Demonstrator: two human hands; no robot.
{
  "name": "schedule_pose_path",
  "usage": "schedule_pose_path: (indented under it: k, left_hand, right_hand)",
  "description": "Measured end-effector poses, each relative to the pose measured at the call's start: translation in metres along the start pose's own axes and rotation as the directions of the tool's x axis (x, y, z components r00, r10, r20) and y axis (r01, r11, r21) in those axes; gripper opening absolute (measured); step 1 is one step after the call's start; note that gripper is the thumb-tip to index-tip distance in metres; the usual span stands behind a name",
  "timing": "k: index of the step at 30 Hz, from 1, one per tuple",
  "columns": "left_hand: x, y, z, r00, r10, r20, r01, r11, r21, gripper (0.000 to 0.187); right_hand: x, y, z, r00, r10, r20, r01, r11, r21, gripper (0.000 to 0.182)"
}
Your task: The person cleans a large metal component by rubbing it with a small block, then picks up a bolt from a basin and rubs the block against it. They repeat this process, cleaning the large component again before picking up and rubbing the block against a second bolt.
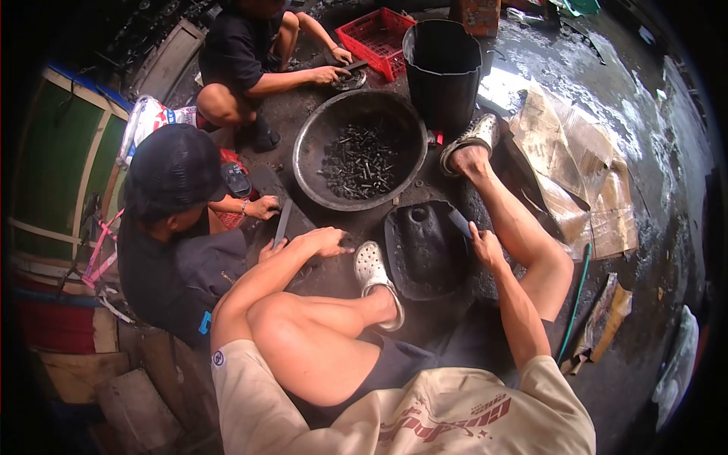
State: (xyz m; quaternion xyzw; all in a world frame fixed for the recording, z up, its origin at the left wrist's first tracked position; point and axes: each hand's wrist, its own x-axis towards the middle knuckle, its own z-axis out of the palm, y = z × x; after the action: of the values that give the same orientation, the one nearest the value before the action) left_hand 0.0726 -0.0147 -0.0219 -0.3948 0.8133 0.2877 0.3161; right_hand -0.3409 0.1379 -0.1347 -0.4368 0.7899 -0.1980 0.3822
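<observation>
Gripping a dark tool [459,223], right fingers [475,233] curl; left fingers [340,249], shadowed, I can't tell.

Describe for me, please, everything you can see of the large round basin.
The basin is wide, round and dark, metal by its look, with a worn rim and sloping sides. It sits mouth up on the ground, beside the black bucket; whether they touch is unclear. Small dark pieces lie spread across its bottom. Nobody holds it.

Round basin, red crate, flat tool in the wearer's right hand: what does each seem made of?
Round basin: probably metal, dull, its rim faintly shiny. Red crate: likely plastic, evenly coloured, lattice-walled. Flat tool: perhaps metal, plain grey, too small to be sure.
</observation>
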Motion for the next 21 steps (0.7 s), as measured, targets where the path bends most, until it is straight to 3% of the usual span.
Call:
schedule_pose_path:
  k: [1, 4, 7, 9, 10, 13, 17, 18, 21]
  left_hand:
    - [0.002, -0.002, 0.002, 1.000, 0.009, -0.015, -0.009, 1.000, 0.013, 0.063]
    - [0.004, -0.001, 0.000, 0.999, -0.032, 0.042, 0.031, 0.999, 0.008, 0.064]
    - [0.010, 0.000, 0.002, 0.999, -0.038, -0.004, 0.038, 0.997, 0.070, 0.061]
    - [0.014, 0.014, -0.026, 0.993, -0.072, 0.091, 0.054, 0.981, 0.187, 0.057]
    - [0.020, 0.011, -0.040, 0.996, -0.041, 0.073, 0.031, 0.990, 0.134, 0.056]
    - [0.023, 0.031, -0.105, 0.991, -0.107, -0.075, 0.117, 0.981, 0.153, 0.056]
    - [0.066, -0.002, -0.143, 0.909, -0.127, -0.397, 0.193, 0.972, 0.131, 0.044]
    - [0.074, -0.009, -0.146, 0.878, -0.148, -0.455, 0.219, 0.970, 0.106, 0.042]
    - [0.110, -0.034, -0.136, 0.803, -0.203, -0.560, 0.218, 0.975, -0.041, 0.040]
  right_hand:
    - [0.002, 0.007, 0.003, 0.999, 0.023, -0.025, -0.025, 0.998, -0.056, 0.082]
    - [0.009, 0.013, 0.003, 0.998, 0.067, 0.000, -0.067, 0.998, 0.002, 0.082]
    - [0.010, -0.002, 0.002, 0.997, -0.032, -0.068, 0.042, 0.988, 0.148, 0.078]
    - [-0.001, -0.018, -0.004, 0.995, -0.066, -0.072, 0.084, 0.954, 0.288, 0.074]
    - [-0.005, -0.022, -0.005, 0.994, -0.079, -0.075, 0.101, 0.928, 0.358, 0.072]
    - [-0.012, -0.013, -0.007, 0.998, -0.053, -0.015, 0.055, 0.921, 0.385, 0.068]
    - [-0.012, 0.012, -0.005, 0.989, 0.116, 0.093, -0.117, 0.993, 0.010, 0.072]
    - [-0.012, 0.014, -0.007, 0.991, 0.078, 0.109, -0.072, 0.996, -0.053, 0.074]
    - [-0.009, 0.012, -0.009, 0.992, 0.074, 0.100, -0.078, 0.996, 0.041, 0.075]
